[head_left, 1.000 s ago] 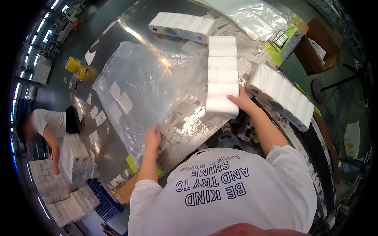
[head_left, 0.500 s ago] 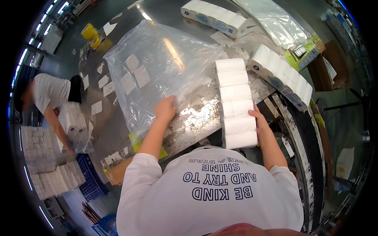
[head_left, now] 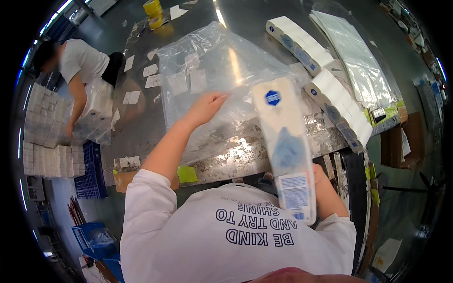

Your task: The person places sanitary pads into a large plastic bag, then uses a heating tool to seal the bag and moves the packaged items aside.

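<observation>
A long wrapped pack of toilet rolls (head_left: pixel 283 122) is tilted up in front of my chest, its printed side with a blue patch facing me. My right hand (head_left: pixel 321 175) grips it from the right near its lower end, the fingers mostly hidden behind it. A large clear plastic bag (head_left: pixel 188 52) lies spread flat on the metal table. My left hand (head_left: pixel 206 108) is over the bag's near part, closed with fingertips together; whether film is pinched between them is hard to see.
Two more toilet-roll packs (head_left: pixel 302 45) (head_left: pixel 342 113) lie to the right, beside a stack of clear bags (head_left: pixel 349 56). Yellow tape rolls (head_left: pixel 153 13) stand at the far edge. At left, a co-worker (head_left: pixel 82 61) bends over bagged packs near a blue crate (head_left: pixel 92 170).
The pack in my right hand has turned from showing its white rolls to showing its printed side, and has come nearer my chest. My left hand stays by the bag. The view has shifted.
</observation>
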A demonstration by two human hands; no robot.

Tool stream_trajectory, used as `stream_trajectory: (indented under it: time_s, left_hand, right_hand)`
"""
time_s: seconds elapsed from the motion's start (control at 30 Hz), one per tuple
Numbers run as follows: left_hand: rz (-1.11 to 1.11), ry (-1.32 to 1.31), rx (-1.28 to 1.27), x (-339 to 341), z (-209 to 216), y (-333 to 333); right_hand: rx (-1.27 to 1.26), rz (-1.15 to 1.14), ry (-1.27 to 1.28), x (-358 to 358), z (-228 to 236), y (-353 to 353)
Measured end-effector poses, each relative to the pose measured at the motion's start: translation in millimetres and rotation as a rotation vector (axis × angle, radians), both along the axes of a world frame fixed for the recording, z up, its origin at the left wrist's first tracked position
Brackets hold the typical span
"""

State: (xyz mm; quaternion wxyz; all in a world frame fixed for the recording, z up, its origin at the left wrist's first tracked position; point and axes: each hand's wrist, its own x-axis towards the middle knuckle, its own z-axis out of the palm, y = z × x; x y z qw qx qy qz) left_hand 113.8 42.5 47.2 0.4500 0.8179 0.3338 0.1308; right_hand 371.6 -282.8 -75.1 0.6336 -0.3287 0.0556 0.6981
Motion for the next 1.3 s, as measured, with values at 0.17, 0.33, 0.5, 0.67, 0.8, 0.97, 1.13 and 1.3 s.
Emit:
stream_trajectory:
  time_s: [0.17,0.33,0.5,0.67,0.8,0.97,1.13,1.3]
  left_hand:
    - [-0.088,-0.112,-0.061,3.3,76.1,-34.2]
    - [-0.345,-0.116,-0.214,-2.9,94.2,-106.2]
    - [-0.483,-0.182,-0.566,8.4,71.5,-143.9]
    - [-0.462,-0.215,-0.646,44.0,30.7,-158.0]
    - [-0.28,-0.345,-0.497,45.6,-48.6,-159.0]
    - [-0.089,-0.222,-0.769,31.5,-30.6,-139.4]
    - [-0.016,-0.337,-0.735,31.6,-29.2,-119.0]
    - [0.011,-0.455,-0.683,35.1,-19.6,-106.4]
  right_hand:
    - [-0.031,0.085,0.106,-35.6,-29.3,49.7]
    - [-0.018,0.116,0.158,-59.5,-37.2,103.1]
    - [0.079,0.091,0.055,-83.2,-43.2,238.9]
    - [0.191,0.35,-0.407,-121.9,-37.2,307.3]
    - [0.338,1.012,-0.826,-118.8,19.8,215.1]
    - [0.268,1.103,-1.219,61.7,54.1,125.4]
    - [-0.483,-0.124,-1.91,304.9,55.4,25.1]
    - [-1.052,0.4,-1.884,311.8,42.9,0.9]
